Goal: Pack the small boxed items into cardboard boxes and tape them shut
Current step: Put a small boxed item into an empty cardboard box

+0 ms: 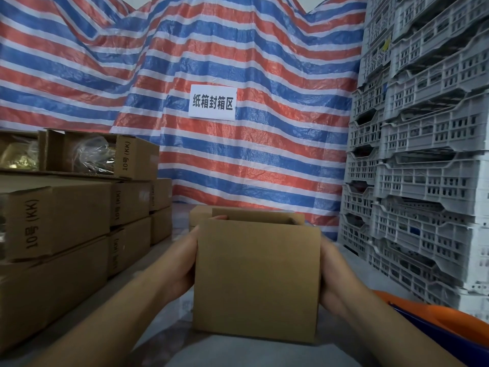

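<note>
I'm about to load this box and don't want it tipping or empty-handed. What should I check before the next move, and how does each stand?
1. Cardboard box held on both sides: ok, left hand and right hand each have a grip on a side.
2. Top open for loading: ok, flaps up.
3. Box inside free of leftovers: cannot tell, interior hidden.
4. Bottom taped: cannot tell, underside out of sight.
5. Small boxed items within reach: cannot tell; only stacked cartons to the left show.
6. Tape at hand: not ok, none visible.
</note>
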